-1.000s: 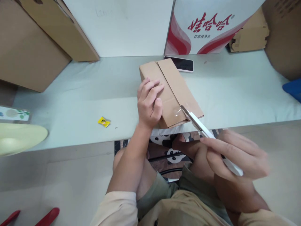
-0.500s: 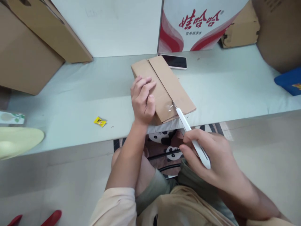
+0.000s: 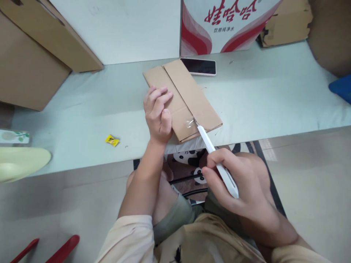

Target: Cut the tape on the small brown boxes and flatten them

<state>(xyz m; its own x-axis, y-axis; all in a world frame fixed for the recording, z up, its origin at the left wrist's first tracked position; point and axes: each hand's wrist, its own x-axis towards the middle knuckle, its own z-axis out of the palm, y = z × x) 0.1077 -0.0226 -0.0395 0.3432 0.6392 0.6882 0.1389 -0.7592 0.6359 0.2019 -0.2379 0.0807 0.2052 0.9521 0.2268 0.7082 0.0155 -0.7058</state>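
A small brown cardboard box [image 3: 192,95] lies at a slant on the cloth-covered table, a long seam running between its top flaps. My left hand [image 3: 159,113] grips its left side, fingers bent over the top and thumb near the edge. In my right hand [image 3: 236,179] is a white utility knife [image 3: 208,140], closed fingers around its handle. The blade tip touches the seam close to the box's near end, beside a shiny bit of clear tape [image 3: 189,122]. How deep the blade sits I cannot tell.
Behind the box lies a phone [image 3: 201,67], in front of a white and red carton [image 3: 219,33]. A yellow wrapped candy [image 3: 112,140] is on the left. Larger cardboard boxes [image 3: 33,65] stand at the back left. A blue object [image 3: 341,88] is at the right edge.
The whole scene has shifted a little left in view as the camera moved. The knife tip stays at nearly the same spot on the seam, and both hands keep their holds.
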